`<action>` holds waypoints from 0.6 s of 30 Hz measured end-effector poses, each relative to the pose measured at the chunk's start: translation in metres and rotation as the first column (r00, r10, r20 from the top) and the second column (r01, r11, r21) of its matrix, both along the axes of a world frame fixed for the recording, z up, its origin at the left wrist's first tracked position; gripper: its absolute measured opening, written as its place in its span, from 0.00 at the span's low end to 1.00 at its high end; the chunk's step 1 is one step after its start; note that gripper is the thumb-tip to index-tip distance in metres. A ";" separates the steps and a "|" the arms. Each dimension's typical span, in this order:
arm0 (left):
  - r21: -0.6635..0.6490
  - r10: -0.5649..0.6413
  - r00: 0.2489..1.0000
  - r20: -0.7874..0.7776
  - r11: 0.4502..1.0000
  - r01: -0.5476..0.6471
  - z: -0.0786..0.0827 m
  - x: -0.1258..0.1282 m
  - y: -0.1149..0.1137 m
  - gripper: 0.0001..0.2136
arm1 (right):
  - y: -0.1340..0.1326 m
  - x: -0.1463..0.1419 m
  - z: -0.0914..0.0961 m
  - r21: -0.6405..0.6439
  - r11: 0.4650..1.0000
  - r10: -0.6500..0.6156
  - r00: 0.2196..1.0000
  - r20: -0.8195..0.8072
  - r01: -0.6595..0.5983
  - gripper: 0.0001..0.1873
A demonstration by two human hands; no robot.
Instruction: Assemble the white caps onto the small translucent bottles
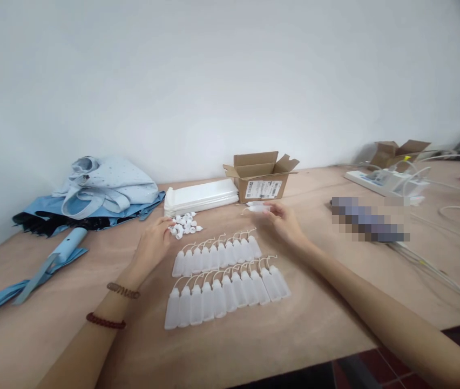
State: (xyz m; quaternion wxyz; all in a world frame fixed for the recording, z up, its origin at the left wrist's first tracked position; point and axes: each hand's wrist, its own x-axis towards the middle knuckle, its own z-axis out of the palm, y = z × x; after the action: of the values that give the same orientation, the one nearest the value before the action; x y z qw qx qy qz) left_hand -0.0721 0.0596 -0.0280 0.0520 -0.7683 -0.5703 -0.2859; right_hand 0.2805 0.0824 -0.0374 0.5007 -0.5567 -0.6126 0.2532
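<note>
My left hand point(155, 242) reaches to the left edge of a pile of small white caps point(185, 227). Its fingers are bent together at the pile; whether a cap is between them is hard to see. In front of the open carton, my right hand point(283, 220) has thumb and finger closed on the end of a small translucent plastic bottle point(258, 207), which lies sideways with a string at its far end. Between my arms lie two rows of such bottles, a back row point(217, 255) and a front row point(225, 296), each bottle with a pale string loop.
Behind the caps lies a stack of white flat packs point(201, 193), beside an open cardboard box point(260, 183). A light blue bag point(108, 183) and a folded umbrella point(66, 251) are at left. At right are a blurred-out object point(367, 220), a power strip point(384, 183) and cables.
</note>
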 end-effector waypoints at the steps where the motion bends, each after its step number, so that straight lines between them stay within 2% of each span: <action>1: -0.010 -0.004 1.000 -0.006 1.000 0.004 -0.002 -0.002 0.002 0.16 | 0.005 0.005 -0.003 -0.005 1.000 -0.017 1.000 0.022 0.017 0.16; 7: -0.093 -0.044 0.998 -0.034 0.995 0.040 -0.001 0.001 0.001 0.16 | 0.018 0.019 -0.011 -0.051 0.999 -0.011 0.997 0.081 0.015 0.14; 13: -0.178 0.003 0.999 -0.050 0.984 -0.012 0.002 0.005 -0.002 0.16 | 0.024 0.022 -0.016 -0.082 0.996 -0.026 0.993 0.115 0.035 0.10; 18: -0.196 0.036 0.998 -0.042 0.980 -0.044 0.003 0.006 -0.003 0.16 | 0.029 0.024 -0.021 -0.042 0.998 -0.044 0.989 0.140 0.050 0.06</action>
State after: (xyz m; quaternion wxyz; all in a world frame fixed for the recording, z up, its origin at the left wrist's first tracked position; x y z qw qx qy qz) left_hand -0.0662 0.0566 -0.0251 -0.0076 -0.7634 -0.6101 -0.2122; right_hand 0.3043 0.1116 -0.0581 0.4500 -0.5985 -0.6268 0.2158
